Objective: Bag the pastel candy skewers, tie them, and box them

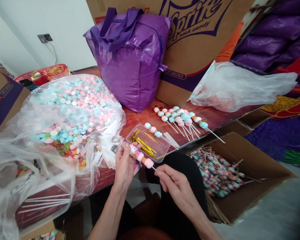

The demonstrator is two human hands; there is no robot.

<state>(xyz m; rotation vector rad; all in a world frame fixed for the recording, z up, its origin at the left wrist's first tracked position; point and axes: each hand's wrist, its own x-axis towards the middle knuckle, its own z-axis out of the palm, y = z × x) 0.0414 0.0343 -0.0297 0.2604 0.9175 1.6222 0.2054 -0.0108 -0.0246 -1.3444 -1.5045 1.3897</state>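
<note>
A candy skewer [141, 156] of pink, white and orange sweets on a white stick is between my two hands. My right hand [173, 180] pinches the lower end of the stick. My left hand [123, 163] closes around a clear printed wrapper [123, 141], which covers the skewer's upper end. Just beyond the left fingers lies a clear plastic tray [162, 141] with gold twist ties [146, 143]. One unwrapped skewer [153, 129] rests across the tray's far edge. Several more skewers [181, 118] lie side by side on the table to the right.
A large clear bag of pink, blue and white sweets [75, 96] fills the left. White sticks [45, 202] lie nearer. A purple bag [130, 63] and a carton [177, 90] stand behind. An open box [240, 140] of wrapped skewers sits low right, beside my knee.
</note>
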